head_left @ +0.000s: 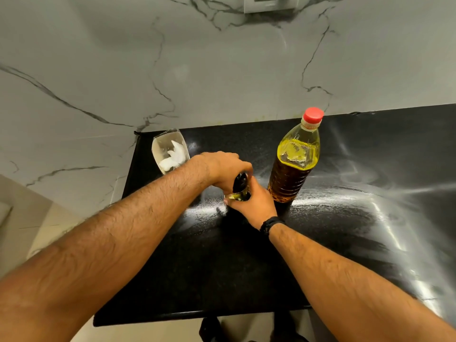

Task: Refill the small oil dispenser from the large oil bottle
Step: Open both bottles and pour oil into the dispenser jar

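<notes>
The small oil dispenser (239,189) stands on the black counter (222,262), mostly hidden by both hands; only its black top and a strip of clear glass with yellow oil show. My left hand (222,169) is closed over the black top from above. My right hand (254,203) wraps around the glass body from the right. The large oil bottle (294,159), clear plastic with yellow oil and a red cap screwed on, stands upright just right of the dispenser, untouched.
A clear glass container (170,150) with something white inside stands behind my left hand near the counter's back left corner. The marble wall (172,58) rises behind the counter. The counter's left edge drops off near the glass; its front edge lies close to me.
</notes>
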